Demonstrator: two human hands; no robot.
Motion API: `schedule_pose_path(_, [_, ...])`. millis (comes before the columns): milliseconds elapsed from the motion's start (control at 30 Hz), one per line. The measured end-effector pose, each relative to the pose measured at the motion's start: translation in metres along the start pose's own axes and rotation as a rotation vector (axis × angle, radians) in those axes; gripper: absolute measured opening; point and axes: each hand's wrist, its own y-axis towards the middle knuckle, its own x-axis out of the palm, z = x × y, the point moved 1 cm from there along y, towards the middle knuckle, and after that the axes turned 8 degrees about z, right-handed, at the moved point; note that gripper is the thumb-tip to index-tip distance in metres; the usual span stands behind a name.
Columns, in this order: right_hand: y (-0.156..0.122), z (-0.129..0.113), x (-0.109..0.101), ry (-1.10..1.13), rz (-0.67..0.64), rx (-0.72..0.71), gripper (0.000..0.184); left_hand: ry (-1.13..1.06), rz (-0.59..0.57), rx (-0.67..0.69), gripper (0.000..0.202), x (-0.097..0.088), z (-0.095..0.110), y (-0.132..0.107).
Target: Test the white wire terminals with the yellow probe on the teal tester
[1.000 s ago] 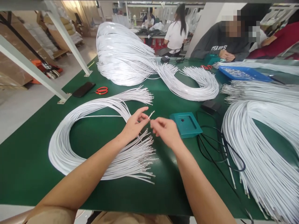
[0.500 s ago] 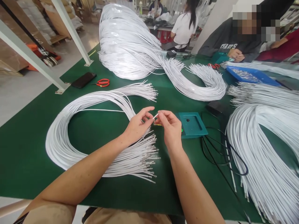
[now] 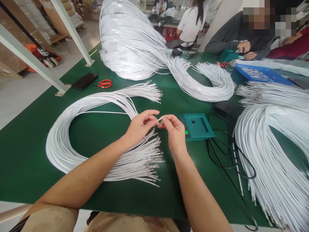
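Note:
Over the bundle of white cables [image 3: 58,135], my left hand [image 3: 140,126] pinches one white cable [image 3: 159,119] between thumb and fingers. My right hand [image 3: 175,132] is closed on the tip of that same cable, just to the right. Any small part at the tip is hidden by my fingertips. The bundle curves in a C, with its metal-tipped ends fanned out below my left hand. A teal box with a green button [image 3: 196,127] sits right beside my right hand, untouched.
Red-handled scissors [image 3: 104,83] and a black phone [image 3: 85,81] lie at the back left. Large cable coils [image 3: 127,42] stand behind. More cables [image 3: 265,145], a black cord [image 3: 224,164] and a blue tray [image 3: 272,80] occupy the right. A co-worker's hands [image 3: 246,51] work across the table.
The view has shifted slightly. My right hand has moved a little at the cable tip, while my left keeps its pinch. The co-worker's hands have moved apart somewhat.

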Motion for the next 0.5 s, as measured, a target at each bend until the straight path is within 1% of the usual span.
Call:
schedule_pose_path(133, [0.0003,0.0007,-0.002,0.013,-0.005,0.025,0.009,-0.043,-0.011,-0.006,0.034,0.0001,-0.0011,-0.0008])
schedule_pose_path(200, [0.0012,0.0003,-0.004,0.036,-0.022,0.029,0.015,-0.048,-0.012,0.002,0.034,0.0,-0.0012,-0.001])
schedule_pose_path(333, [0.0027,-0.0005,-0.0062,0.083,-0.139,0.021,0.027,-0.042,-0.018,0.001,0.036,0.0,-0.0028,-0.0005])
schedule_pose_path(400, [0.0028,-0.0009,-0.0059,0.078,-0.165,0.009,0.025,-0.038,-0.029,0.0,0.036,0.0002,-0.0043,-0.0001])
schedule_pose_path(500, [0.0024,-0.002,-0.0046,0.05,-0.132,0.023,0.017,-0.036,-0.04,0.005,0.036,0.0006,-0.0058,0.0003])
